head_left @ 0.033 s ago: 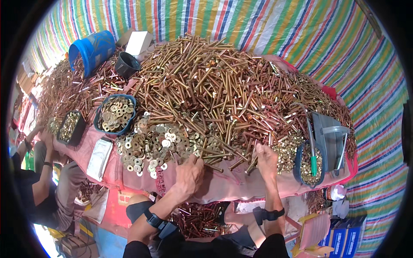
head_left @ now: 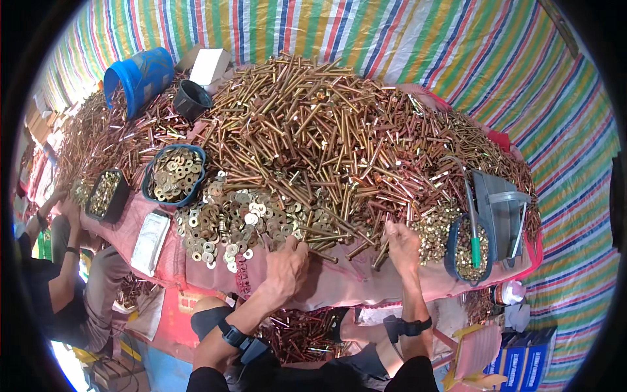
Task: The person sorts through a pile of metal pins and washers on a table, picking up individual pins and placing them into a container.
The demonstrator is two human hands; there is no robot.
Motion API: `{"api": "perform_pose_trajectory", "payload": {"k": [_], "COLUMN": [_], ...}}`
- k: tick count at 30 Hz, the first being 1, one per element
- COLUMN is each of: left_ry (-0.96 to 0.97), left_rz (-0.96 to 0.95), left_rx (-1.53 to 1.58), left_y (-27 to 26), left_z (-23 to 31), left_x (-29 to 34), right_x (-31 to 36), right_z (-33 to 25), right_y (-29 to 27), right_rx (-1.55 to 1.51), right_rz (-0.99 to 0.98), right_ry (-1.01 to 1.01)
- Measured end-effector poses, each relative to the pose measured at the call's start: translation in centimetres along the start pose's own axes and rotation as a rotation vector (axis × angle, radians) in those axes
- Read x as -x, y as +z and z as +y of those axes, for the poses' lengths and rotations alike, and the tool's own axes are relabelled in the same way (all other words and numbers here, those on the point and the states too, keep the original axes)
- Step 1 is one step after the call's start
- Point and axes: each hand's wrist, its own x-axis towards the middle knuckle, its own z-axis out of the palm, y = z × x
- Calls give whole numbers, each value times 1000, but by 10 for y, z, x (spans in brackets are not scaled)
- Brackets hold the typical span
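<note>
Hands: left hand (head_left: 285,264) sits at the near edge of the washers (head_left: 235,222), right hand (head_left: 401,245) at the foot of the bolt heap (head_left: 339,137), both forearms coming in from below.
Left fingers: spread loosely over the washers, tips down among them; nothing clearly pinched that I can make out.
Right fingers: curled round the near end of a long bolt (head_left: 380,251) that slants down toward the cloth; the grip looks closed on it.
Pile: brass-coloured bolts mounded high across the tabletop (head_left: 339,281), which is draped in pink cloth, washers spilling out at the front left.
Containers: blue-rimmed bowl (head_left: 175,175) of washers to the left, dark tray (head_left: 108,194) of small parts beyond it, blue scoop tub (head_left: 467,251) with a green-handled tool at the right.
Neighbour: another person's arm (head_left: 62,215) works at the far left edge, well apart.
Risk: heap is steep, so I judge tugging one bolt from its foot could send others sliding off the near edge.
Risk two: washers lie loose near the cloth's edge; a sweeping left hand could knock some to the floor.
</note>
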Motion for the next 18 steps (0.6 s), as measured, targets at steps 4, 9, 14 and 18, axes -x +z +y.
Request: {"api": "perform_pose_trajectory", "payload": {"k": [4,9,14,18], "left_ry": [-6,-80,-127,-122], "left_rz": [-4,17,5,11], "left_rx": [-15,111,155,183], "left_y": [5,8,4,2], "left_z": [0,2,4,5], "left_x": [5,7,8,9], "right_x": [11,17,16,20], "right_z": [0,-20,-29,-16], "right_y": [8,16,14,-7], "right_rx": [194,562,624,489], "right_rz": [-51,-174,-231,-347], "right_ry": [-51,-66,-6,96]}}
